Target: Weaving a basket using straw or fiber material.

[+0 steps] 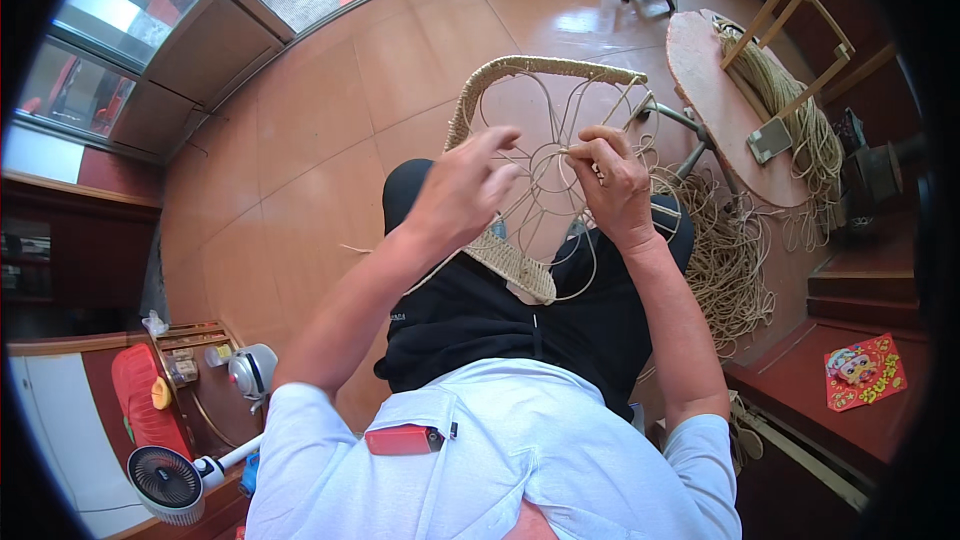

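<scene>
The open frame [532, 180] of thin bent wire rests across the person's thighs [610, 280], its far rim [555, 64] and near edge [520, 268] wrapped in straw-coloured cord. It looks light for its size, so it probably shifts easily on the lap; the bare wire spokes and central ring should be springy and rather slick, the bound edges stiffer and grippier. The wrapped rim seems the surest place to hold it, since a squeeze on the spokes could bend them. At the right, the right hand [615, 185] has thumb and forefinger pinched together beside the central ring, apparently on a strand or wire too thin to tell. The left hand [462, 185], over the frame's left side, has its fingers parted and curved; whether they hold anything cannot be told. Loose cord [725, 270], likely soft and prone to tangling, lies heaped on the floor [310, 140] to the right.
</scene>
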{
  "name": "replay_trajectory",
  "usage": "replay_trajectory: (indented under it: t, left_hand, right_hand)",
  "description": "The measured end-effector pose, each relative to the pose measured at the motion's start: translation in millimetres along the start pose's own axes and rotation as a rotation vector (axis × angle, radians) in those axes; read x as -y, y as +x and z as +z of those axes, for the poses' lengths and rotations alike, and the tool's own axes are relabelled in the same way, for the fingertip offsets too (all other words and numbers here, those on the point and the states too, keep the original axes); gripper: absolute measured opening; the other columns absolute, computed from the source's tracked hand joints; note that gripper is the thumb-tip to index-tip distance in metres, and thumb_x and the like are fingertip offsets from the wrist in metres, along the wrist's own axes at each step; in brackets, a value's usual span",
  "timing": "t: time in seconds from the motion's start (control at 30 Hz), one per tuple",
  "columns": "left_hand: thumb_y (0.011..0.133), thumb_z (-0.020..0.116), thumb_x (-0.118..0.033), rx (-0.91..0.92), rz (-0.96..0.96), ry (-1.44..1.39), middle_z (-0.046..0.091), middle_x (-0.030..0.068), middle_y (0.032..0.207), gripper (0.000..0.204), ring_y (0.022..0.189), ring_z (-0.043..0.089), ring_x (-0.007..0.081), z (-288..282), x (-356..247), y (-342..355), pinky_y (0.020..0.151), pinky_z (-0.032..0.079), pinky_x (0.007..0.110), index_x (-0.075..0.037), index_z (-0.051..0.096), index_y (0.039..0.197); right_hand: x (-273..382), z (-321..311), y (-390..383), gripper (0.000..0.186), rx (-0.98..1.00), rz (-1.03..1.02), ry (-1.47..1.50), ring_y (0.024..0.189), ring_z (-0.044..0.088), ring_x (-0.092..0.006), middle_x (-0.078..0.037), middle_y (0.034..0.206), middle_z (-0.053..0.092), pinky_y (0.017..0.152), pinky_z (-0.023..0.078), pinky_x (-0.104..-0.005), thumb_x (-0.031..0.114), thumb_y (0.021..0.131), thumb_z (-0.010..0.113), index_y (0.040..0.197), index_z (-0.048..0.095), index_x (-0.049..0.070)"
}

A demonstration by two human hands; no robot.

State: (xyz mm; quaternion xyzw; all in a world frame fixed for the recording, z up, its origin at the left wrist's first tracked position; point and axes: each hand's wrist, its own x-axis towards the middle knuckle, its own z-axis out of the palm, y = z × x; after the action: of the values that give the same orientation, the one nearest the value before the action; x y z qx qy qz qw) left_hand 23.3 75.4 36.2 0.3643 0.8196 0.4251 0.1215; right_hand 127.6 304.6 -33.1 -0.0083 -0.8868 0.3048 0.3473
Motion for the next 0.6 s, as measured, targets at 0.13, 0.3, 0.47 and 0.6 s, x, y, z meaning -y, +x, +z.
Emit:
replay_trajectory:
  t: [0.13, 0.3, 0.47, 0.6]
  left_hand:
    - [0.108, 0.065, -0.011, 0.218, -0.303, -0.396, 0.080, 0.0170, 0.115, 0.040, 0.066, 0.073, 0.0164, 33.7, -0.7, 52.0, 0.057, 0.058, 0.029, 0.006, 0.065, 0.145]
    - [0.106, 0.067, -0.007, 0.437, -0.360, -0.447, 0.079, 0.0115, 0.103, 0.030, 0.063, 0.071, 0.0121, 39.6, 7.7, 71.5, 0.051, 0.055, 0.026, 0.006, 0.071, 0.132]
    - [0.104, 0.074, -0.009, 0.324, -0.365, -0.301, 0.075, 0.0056, 0.089, 0.016, 0.064, 0.071, 0.0102, 41.8, 3.0, 71.1, 0.053, 0.055, 0.027, 0.004, 0.076, 0.113]
    - [0.102, 0.080, -0.012, 0.276, -0.334, -0.233, 0.073, 0.0039, 0.081, 0.014, 0.062, 0.070, 0.0099, 36.7, 1.7, 72.2, 0.052, 0.053, 0.028, 0.001, 0.076, 0.103]
  right_hand:
    - [2.7, -1.9, -0.5, 0.013, 0.000, 0.039, 0.034, 0.092, 0.078, -0.0309, -0.012, 0.118, 0.074, 0.077, 0.064, -0.0414, 0.003, 0.096, 0.083, 0.103, 0.073, 0.004]
    - [-3.9, -6.8, -1.5, 0.019, -0.001, 0.029, 0.064, 0.090, 0.078, -0.0297, -0.013, 0.117, 0.073, 0.076, 0.064, -0.0407, 0.000, 0.094, 0.083, 0.107, 0.069, 0.004]
    - [-2.6, -7.2, 0.0, 0.032, 0.004, 0.046, 0.098, 0.085, 0.078, -0.0244, -0.011, 0.119, 0.072, 0.075, 0.066, -0.0390, -0.008, 0.090, 0.075, 0.117, 0.066, 0.006]
    - [-1.5, -8.5, 0.5, 0.035, -0.001, 0.022, 0.074, 0.085, 0.078, -0.0242, -0.011, 0.118, 0.071, 0.074, 0.066, -0.0392, -0.009, 0.088, 0.072, 0.119, 0.065, 0.007]
